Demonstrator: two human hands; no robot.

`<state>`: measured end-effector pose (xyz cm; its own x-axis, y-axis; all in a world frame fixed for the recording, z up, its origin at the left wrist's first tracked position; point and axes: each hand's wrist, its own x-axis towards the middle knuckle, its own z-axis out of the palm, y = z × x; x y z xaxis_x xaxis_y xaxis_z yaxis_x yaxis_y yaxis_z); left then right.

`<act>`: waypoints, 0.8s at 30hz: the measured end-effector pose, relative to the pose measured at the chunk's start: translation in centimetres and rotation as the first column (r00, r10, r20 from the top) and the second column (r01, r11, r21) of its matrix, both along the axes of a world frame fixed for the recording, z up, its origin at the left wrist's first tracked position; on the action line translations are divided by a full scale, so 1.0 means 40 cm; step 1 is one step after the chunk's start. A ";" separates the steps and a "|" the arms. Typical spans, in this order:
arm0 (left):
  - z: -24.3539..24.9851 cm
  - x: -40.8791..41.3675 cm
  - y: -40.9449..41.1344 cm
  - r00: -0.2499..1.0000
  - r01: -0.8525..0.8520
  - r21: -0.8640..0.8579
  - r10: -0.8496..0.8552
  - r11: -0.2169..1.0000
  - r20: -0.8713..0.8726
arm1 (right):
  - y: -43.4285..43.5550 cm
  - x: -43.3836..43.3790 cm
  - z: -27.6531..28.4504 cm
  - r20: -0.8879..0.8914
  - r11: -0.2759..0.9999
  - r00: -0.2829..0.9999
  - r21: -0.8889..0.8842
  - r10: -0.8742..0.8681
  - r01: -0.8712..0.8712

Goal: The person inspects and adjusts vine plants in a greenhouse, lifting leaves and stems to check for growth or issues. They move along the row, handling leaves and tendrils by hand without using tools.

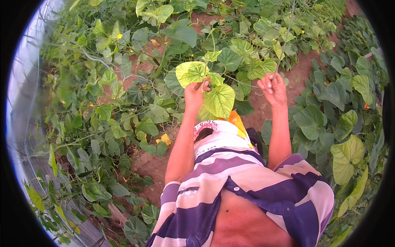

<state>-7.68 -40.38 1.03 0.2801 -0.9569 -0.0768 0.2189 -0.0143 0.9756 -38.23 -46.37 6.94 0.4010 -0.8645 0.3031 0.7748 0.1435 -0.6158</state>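
In front of my waist, my left hand (195,92) pinches the stem of a cucumber-like vine between thumb and fingers. Pale green vine leaves (219,100) spread above and below that grip, and the leaves partly hide the stem. To the right, at about the same height, my right hand (274,92) has its fingers curled round a thin grey string (288,29). The string rises from this hand to the top of the view. A slack length (239,81) of what looks like the same string curves from the right hand towards the vine.
Dense vines with small yellow flowers (119,36) cover the ground ahead and to the left. Brown soil (304,66) shows between rows. More broad leaves (310,122) stand close on the right. Plastic sheeting (23,77) edges the left. A printed white woven bag (222,134) hangs at my waist.
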 end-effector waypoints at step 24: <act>0.265 -0.063 -0.062 0.769 0.483 -0.322 -0.218 0.814 0.601 | 0.050 0.189 0.007 -0.917 0.989 0.372 -0.114 -0.142 0.097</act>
